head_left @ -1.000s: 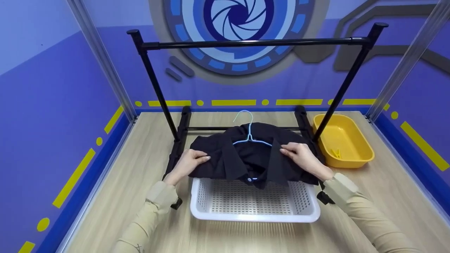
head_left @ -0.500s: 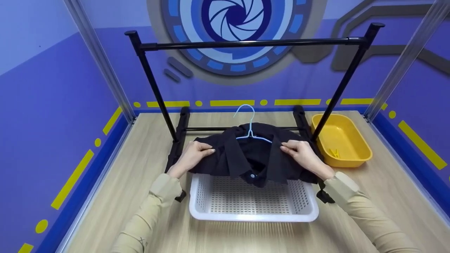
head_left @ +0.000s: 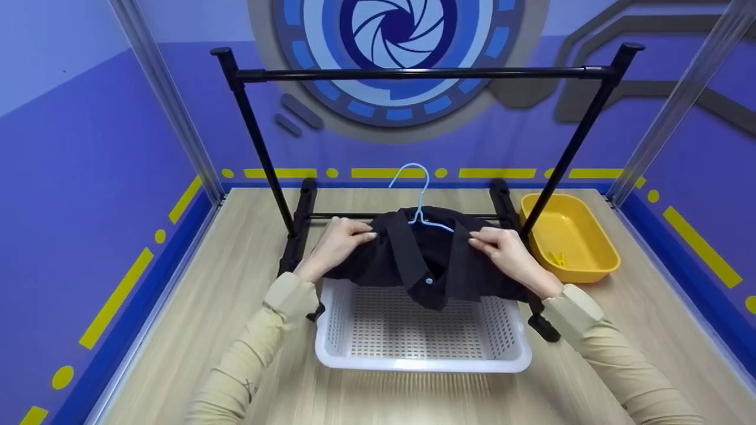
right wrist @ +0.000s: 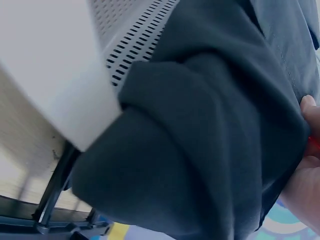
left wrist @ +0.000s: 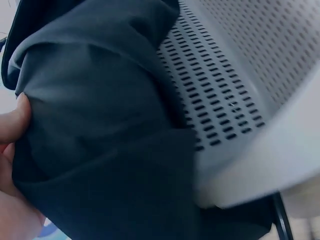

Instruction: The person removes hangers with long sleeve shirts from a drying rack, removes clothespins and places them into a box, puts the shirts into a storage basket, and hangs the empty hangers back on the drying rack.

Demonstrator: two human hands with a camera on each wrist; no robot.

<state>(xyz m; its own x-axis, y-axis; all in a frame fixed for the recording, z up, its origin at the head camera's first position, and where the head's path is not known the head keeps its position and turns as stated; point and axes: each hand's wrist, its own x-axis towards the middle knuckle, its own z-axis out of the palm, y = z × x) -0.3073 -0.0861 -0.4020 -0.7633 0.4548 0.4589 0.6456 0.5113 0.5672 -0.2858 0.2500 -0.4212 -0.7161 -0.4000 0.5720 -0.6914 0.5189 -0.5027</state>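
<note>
A black collared shirt [head_left: 378,260] hangs over the back part of a white perforated basket [head_left: 422,363]. Out of its collar rises the hook of a light blue hanger [head_left: 420,203]; most of the hanger is hidden inside the cloth. My left hand [head_left: 336,245] pinches the shirt at its left shoulder, thumb on top in the left wrist view. At the other shoulder, close to the collar, my right hand [head_left: 511,257] pinches the cloth too. A pale button shows on the shirt front below the open collar.
A black garment rack [head_left: 425,74] stands behind and around the basket, its top bar well above the shirt. To the right sits a yellow tub [head_left: 582,230] with a yellow clothespin [head_left: 557,258] in it. Blue walls enclose the wooden tabletop [head_left: 177,319].
The shirt's left side and the hanger hook have come up, the hook higher against the wall. My left hand has moved up and inward; my right hand has hardly moved.
</note>
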